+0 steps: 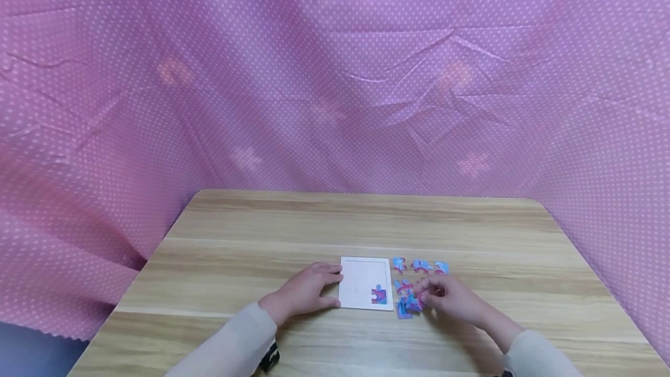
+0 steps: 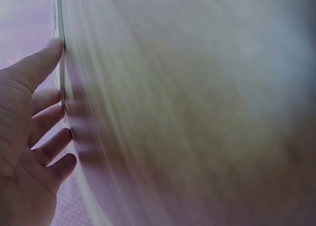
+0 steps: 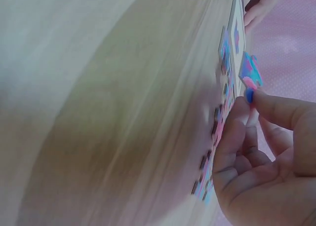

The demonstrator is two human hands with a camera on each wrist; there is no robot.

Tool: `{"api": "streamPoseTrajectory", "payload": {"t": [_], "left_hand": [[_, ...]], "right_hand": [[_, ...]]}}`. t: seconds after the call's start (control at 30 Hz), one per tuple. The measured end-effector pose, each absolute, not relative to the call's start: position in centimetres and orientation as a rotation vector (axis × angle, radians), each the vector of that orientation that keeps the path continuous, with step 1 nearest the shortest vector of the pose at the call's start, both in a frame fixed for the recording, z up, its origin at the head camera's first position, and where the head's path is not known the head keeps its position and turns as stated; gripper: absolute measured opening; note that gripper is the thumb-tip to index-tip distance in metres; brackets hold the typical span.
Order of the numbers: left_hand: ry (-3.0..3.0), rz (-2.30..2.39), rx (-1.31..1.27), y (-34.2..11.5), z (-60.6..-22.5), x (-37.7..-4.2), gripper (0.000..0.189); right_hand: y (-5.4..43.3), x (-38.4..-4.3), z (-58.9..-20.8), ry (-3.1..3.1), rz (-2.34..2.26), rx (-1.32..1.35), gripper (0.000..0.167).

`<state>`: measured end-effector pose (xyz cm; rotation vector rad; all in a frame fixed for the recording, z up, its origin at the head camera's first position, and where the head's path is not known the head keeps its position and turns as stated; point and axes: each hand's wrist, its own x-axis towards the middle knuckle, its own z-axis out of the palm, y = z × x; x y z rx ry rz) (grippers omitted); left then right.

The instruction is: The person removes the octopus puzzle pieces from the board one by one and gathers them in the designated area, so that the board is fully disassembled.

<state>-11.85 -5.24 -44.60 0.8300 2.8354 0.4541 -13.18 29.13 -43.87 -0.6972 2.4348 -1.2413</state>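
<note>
A white puzzle tray (image 1: 361,278) lies flat on the table, with one purple-and-blue jigsaw piece (image 1: 379,295) in its lower right corner. My left hand (image 1: 309,290) rests at the tray's left edge, fingers fairly straight and fingertips against the rim; the left wrist view shows thumb and fingers (image 2: 42,63) along that edge. Between thumb and index finger my right hand (image 1: 445,300) pinches a blue-and-pink jigsaw piece (image 3: 251,70), raised above the other pieces just right of the tray. Its remaining fingers are curled in.
Several loose jigsaw pieces (image 1: 421,266) lie in rough rows to the right of the tray, partly hidden by my right hand. The wooden table (image 1: 262,220) extends around them, and a pink dotted curtain (image 1: 335,103) hangs behind and at both sides.
</note>
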Motion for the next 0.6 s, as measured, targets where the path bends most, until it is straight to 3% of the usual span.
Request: {"api": "streamPoseTrajectory", "payload": {"t": [0.6], "left_hand": [[2.837,0.459,0.84,-5.3,-44.6,-11.8,0.059]], "right_hand": [[30.9,-12.7,-44.0,2.466,-1.114,-0.661,0.011]]}}
